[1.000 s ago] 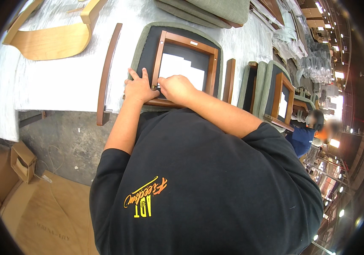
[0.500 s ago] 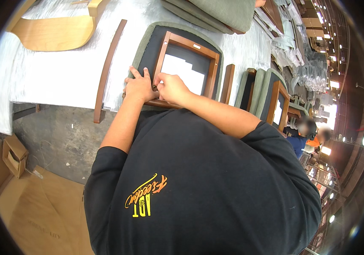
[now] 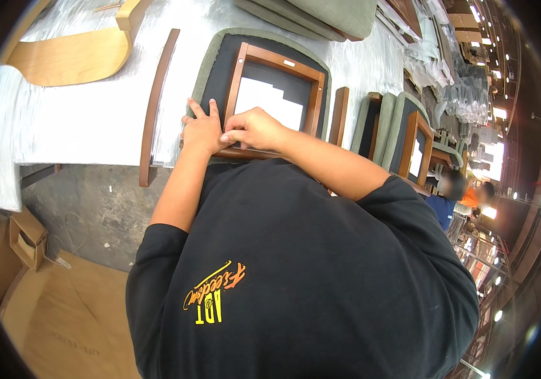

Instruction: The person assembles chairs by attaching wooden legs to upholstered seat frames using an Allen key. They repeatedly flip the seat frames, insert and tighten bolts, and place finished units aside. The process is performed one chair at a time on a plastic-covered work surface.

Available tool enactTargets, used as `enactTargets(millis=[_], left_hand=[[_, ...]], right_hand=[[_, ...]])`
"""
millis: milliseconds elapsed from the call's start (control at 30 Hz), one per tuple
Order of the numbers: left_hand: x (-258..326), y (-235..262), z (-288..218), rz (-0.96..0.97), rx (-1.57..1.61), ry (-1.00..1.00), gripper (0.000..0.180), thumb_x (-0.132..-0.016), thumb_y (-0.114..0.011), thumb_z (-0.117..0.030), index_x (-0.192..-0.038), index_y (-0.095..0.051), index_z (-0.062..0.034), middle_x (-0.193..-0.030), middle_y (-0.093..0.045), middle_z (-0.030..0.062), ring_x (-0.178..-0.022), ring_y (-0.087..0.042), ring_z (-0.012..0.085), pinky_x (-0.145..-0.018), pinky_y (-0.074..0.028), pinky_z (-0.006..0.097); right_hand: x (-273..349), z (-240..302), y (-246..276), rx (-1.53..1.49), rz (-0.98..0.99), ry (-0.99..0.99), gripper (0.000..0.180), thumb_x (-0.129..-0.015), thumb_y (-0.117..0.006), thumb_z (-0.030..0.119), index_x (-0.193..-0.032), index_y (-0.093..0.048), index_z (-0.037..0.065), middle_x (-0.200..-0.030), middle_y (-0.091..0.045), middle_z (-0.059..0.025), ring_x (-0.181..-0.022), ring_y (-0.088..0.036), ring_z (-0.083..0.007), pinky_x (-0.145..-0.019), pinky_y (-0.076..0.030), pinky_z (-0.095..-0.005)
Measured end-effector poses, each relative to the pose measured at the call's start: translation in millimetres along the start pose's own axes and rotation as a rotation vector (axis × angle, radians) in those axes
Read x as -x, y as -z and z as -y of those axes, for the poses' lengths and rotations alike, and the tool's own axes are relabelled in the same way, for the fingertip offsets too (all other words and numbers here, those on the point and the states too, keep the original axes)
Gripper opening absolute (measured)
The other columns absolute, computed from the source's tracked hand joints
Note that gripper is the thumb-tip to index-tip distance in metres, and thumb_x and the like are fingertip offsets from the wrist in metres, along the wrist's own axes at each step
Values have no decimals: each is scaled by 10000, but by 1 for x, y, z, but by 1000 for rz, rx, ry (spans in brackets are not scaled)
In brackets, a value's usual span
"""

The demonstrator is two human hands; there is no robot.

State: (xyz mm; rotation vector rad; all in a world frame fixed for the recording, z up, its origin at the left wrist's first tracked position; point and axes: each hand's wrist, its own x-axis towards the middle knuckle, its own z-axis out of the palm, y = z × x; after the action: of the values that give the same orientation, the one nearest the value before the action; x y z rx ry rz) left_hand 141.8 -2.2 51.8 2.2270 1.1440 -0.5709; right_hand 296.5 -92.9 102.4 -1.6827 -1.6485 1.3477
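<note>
A green-grey upholstered chair seat (image 3: 210, 69) lies with its dark underside up, a brown wooden frame (image 3: 235, 82) on it. At the frame's near left corner, my left hand (image 3: 202, 134) rests open, fingers spread over the seat's edge. My right hand (image 3: 256, 129) is closed in a pinch at that corner, its fingertips against the base of my left hand. Whatever is between the right fingertips is hidden.
A curved brown wooden strip (image 3: 158, 101) lies to the left, beyond it a light wood chair part (image 3: 71, 57). Stacked green-grey cushions (image 3: 333, 16) lie at the far side. More framed seats (image 3: 400, 136) stand to the right. Cardboard (image 3: 74, 316) covers floor at lower left.
The right fingertips have shifted slightly down and left toward the left hand. A small dark metal piece seen at them earlier is now hidden. My left hand stays at the corner.
</note>
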Motion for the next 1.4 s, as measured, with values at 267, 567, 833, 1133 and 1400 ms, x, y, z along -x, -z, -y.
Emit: enactTargets(millis=[267,567,833,1133,1400], left_hand=[[2,2,-1,-22,-55,-67,1164,-783,-830,-572,-1703,-229,-190,-1713,-101,373,-1436,-416,624,-1078,-535,559],[9,17,-19,8,-58,0,1173,-794,-803,-554,-1714,-184,-171,-1698,-45,411,-1450,-399,619,-1054,-553,542],[3,8,-19,4,-80,-27,1183,-809,-802,-534,-1719,-143,-165,-1685,-8,432,-1472,-360,614,-1044,-553,544],[-12,51,-55,-70,12,-92,798,-891,-779,-343,-1564,-480,-37,-1646,-293,376,-1419,-487,508,-1109,-504,505],[-118,60,-205,-378,22,-821,707,-872,-795,-251,-1498,-534,-53,-1598,-484,168,-1484,-443,368,-1223,-337,560]], right_hand=[[-3,28,-3,10,-107,-203,363,-962,-737,416,-1092,-776,79,-946,-761,-203,-857,-731,-399,-803,-557,-474],[57,-40,105,-398,-809,-291,255,-1113,-558,259,-1081,-655,26,-773,-732,-117,-553,-657,-132,-495,-530,-277],[134,-160,166,-674,-1011,-454,298,-1148,-447,263,-1077,-574,3,-793,-722,-163,-527,-649,-162,-508,-563,-306],[131,-177,155,-777,-994,-467,294,-1146,-466,254,-1051,-586,3,-782,-716,-145,-537,-632,-139,-520,-543,-293],[122,-167,154,-146,-957,-394,336,-1093,-590,268,-950,-697,-16,-735,-695,-77,-545,-628,-119,-516,-517,-286]])
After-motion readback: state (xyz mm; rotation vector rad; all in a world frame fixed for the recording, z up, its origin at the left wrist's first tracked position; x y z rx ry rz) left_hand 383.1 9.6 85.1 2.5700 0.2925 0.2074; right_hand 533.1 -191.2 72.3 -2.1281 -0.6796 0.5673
